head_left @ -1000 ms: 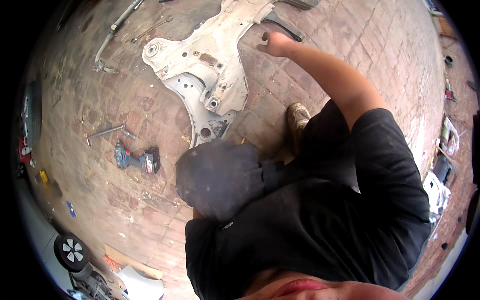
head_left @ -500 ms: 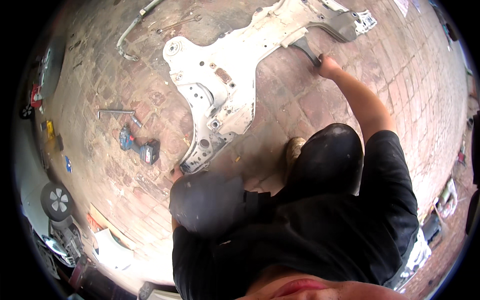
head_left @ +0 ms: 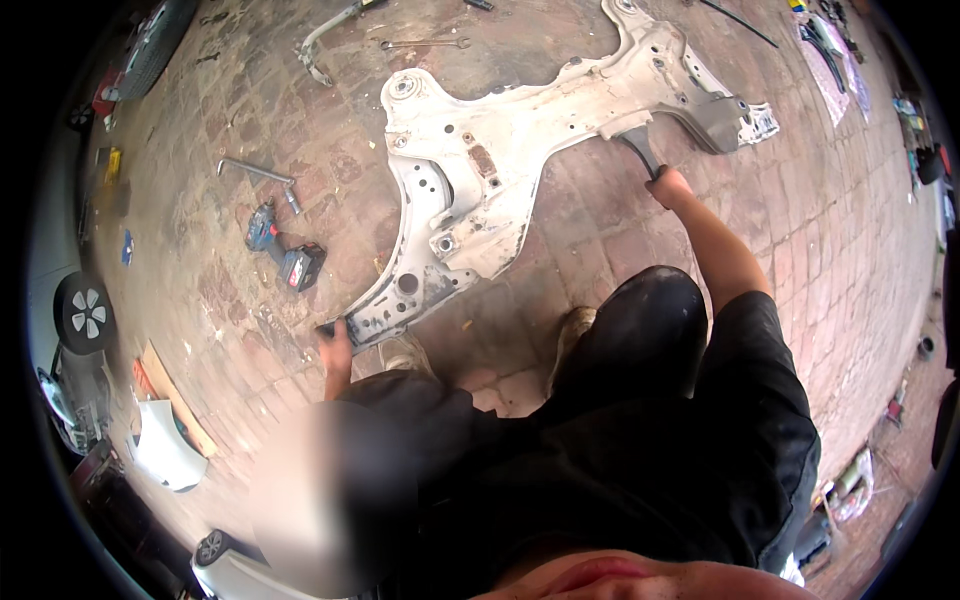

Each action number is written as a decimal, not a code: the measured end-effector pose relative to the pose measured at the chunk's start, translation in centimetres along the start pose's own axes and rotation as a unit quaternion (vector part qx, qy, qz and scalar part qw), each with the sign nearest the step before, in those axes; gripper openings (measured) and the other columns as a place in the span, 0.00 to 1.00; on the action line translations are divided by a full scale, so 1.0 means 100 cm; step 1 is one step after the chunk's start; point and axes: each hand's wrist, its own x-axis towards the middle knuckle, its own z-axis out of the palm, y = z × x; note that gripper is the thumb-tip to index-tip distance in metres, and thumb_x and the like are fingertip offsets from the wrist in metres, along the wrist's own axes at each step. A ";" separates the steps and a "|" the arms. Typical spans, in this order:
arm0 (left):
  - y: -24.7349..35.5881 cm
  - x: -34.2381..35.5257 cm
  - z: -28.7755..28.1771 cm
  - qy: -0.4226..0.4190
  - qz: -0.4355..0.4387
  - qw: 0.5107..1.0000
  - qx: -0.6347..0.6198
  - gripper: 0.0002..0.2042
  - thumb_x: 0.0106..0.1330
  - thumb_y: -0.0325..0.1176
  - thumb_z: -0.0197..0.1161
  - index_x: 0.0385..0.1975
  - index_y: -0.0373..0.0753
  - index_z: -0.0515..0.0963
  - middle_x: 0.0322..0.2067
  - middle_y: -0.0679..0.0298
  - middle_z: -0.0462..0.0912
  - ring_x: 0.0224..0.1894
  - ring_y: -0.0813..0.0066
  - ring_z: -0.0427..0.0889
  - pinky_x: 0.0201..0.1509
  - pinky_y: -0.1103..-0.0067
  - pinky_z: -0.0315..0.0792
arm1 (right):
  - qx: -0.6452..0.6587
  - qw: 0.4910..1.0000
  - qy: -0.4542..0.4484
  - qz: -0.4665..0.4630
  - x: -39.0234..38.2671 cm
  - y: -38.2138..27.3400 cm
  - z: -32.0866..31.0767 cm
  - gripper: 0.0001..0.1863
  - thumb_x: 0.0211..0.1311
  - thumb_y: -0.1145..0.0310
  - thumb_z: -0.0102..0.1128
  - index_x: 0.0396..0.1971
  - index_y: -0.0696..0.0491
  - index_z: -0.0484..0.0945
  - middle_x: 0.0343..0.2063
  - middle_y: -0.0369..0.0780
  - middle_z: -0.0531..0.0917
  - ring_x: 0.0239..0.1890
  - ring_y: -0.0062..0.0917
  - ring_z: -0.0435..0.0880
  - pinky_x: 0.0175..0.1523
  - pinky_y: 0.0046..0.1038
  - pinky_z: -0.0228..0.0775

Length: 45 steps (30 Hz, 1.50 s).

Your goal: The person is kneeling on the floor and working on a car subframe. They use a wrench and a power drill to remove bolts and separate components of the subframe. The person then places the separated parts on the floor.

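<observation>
A large white-painted car subframe (head_left: 560,115), scuffed and rusty in spots, lies in front of me above the brick floor. At its near left corner a perforated control arm (head_left: 408,285) sticks out toward me. My left hand (head_left: 336,350) grips the dark end of that arm, its fingers closed and partly hidden. On the other side, my right hand (head_left: 670,186) is wrapped round the tip of a dark flat bracket (head_left: 638,148) that juts from the subframe's near edge. Whether the subframe rests fully on the floor, I cannot tell.
Left of the subframe lie a cordless impact driver (head_left: 285,250) and an angled bar wrench (head_left: 255,170). Beyond it are a combination spanner (head_left: 425,44) and a curved metal bar (head_left: 318,55). A car wheel (head_left: 84,313) and white panel (head_left: 166,448) stand at left.
The view has shifted, so the subframe sits lower and further right in it. My left hand, mostly hidden behind my knee before, now shows. Both hands keep their grip.
</observation>
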 end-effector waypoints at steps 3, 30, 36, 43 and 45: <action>-0.008 -0.005 -0.022 0.031 -0.011 0.995 0.090 0.38 0.61 0.55 0.58 0.60 0.25 0.65 0.55 0.36 0.74 0.59 0.42 0.73 0.63 0.62 0.66 | -0.026 0.999 -0.026 -0.021 -0.027 -0.016 -0.025 0.19 0.54 0.60 0.62 0.40 0.58 0.81 0.29 0.48 0.85 0.29 0.35 0.87 0.36 0.35 0.80; 0.126 -0.135 -0.241 0.185 0.028 0.980 0.065 0.32 0.60 0.57 0.55 0.32 0.24 0.80 0.25 0.49 0.83 0.30 0.59 0.84 0.39 0.70 0.74 | -0.204 0.951 -0.028 -0.232 -0.161 -0.090 -0.243 0.11 0.44 0.72 0.68 0.20 0.66 0.79 0.17 0.46 0.81 0.15 0.33 0.82 0.17 0.35 0.74; 0.129 -0.141 -0.245 0.357 0.018 0.924 -0.135 0.27 0.56 0.51 0.57 0.33 0.26 0.80 0.27 0.52 0.85 0.25 0.65 0.82 0.33 0.73 0.74 | -0.141 0.969 -0.035 -0.198 -0.173 -0.098 -0.248 0.13 0.51 0.68 0.68 0.23 0.65 0.80 0.18 0.46 0.81 0.14 0.33 0.80 0.17 0.36 0.72; 0.099 -0.123 -0.204 0.302 0.153 0.732 -0.592 0.26 0.62 0.42 0.62 0.51 0.26 0.70 0.40 0.50 0.79 0.36 0.65 0.78 0.40 0.70 0.72 | -0.094 0.974 -0.046 -0.200 -0.162 -0.091 -0.251 0.19 0.55 0.57 0.66 0.25 0.61 0.82 0.16 0.43 0.81 0.13 0.30 0.79 0.17 0.34 0.71; 0.098 -0.144 -0.191 0.340 0.220 0.667 -0.626 0.29 0.62 0.42 0.64 0.54 0.26 0.66 0.47 0.47 0.76 0.43 0.62 0.77 0.47 0.69 0.72 | -0.103 0.971 -0.046 -0.210 -0.168 -0.098 -0.249 0.20 0.56 0.55 0.65 0.24 0.61 0.82 0.16 0.42 0.80 0.13 0.30 0.79 0.17 0.34 0.71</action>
